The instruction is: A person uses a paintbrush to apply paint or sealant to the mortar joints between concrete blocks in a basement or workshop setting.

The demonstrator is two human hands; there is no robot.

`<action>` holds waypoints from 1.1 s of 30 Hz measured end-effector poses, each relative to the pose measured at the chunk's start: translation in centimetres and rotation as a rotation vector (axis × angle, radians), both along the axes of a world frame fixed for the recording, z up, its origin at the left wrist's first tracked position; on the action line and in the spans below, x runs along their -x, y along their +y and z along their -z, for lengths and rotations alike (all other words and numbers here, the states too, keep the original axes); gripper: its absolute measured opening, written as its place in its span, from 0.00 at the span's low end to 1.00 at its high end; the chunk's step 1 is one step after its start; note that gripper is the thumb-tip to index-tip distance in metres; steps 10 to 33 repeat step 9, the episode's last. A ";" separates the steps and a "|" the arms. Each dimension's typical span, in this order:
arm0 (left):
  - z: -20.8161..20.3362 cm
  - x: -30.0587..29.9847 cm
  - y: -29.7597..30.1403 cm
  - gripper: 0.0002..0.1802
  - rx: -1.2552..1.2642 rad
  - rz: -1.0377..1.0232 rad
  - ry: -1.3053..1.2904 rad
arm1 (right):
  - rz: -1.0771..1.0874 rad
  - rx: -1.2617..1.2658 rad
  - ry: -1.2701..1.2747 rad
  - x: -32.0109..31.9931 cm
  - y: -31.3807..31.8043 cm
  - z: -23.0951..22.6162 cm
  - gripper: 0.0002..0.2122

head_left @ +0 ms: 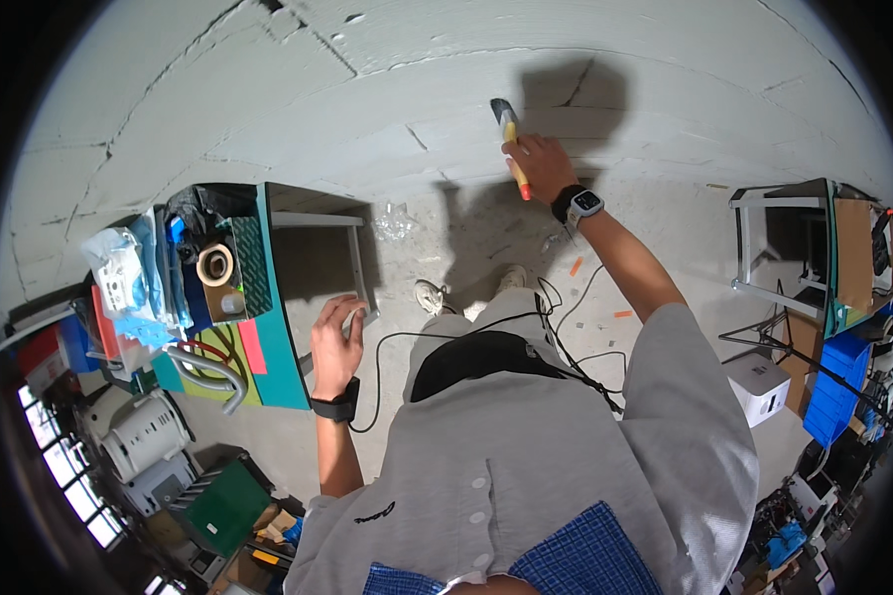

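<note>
My right hand (543, 164) is closed around a paintbrush (509, 132) with a yellow handle, a red end and dark bristles. The bristles point up toward the white wall (407, 89); whether they touch it I cannot tell. A dark shadow falls on the wall just right of the brush. My left hand (336, 342) hangs beside the right edge of the teal table (286, 347), its fingers loosely bent and apart, with nothing visibly held.
On the table lie a tape roll (215, 265), blue-white plastic packages (139, 268) and a bent grey tube (208, 377). A black cable (379, 372) loops across my legs. At right stand another table (779, 201), a tripod (794, 342), a white box (757, 387) and a blue crate (833, 389).
</note>
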State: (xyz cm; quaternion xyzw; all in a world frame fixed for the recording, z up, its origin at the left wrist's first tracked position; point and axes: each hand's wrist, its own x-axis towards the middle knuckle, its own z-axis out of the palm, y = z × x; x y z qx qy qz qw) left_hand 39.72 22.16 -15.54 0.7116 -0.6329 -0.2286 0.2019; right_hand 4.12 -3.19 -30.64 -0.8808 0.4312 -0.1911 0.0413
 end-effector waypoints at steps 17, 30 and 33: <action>-1.3 1.9 0.8 0.07 0.043 0.038 -0.043 | 0.231 -0.001 0.174 10.0 -0.1 -0.4 0.11; -1.3 1.9 0.8 0.07 0.043 0.038 -0.043 | 0.231 -0.001 0.174 10.0 -0.1 -0.4 0.11; -1.3 1.9 0.8 0.07 0.043 0.038 -0.043 | 0.231 -0.001 0.174 10.0 -0.1 -0.4 0.11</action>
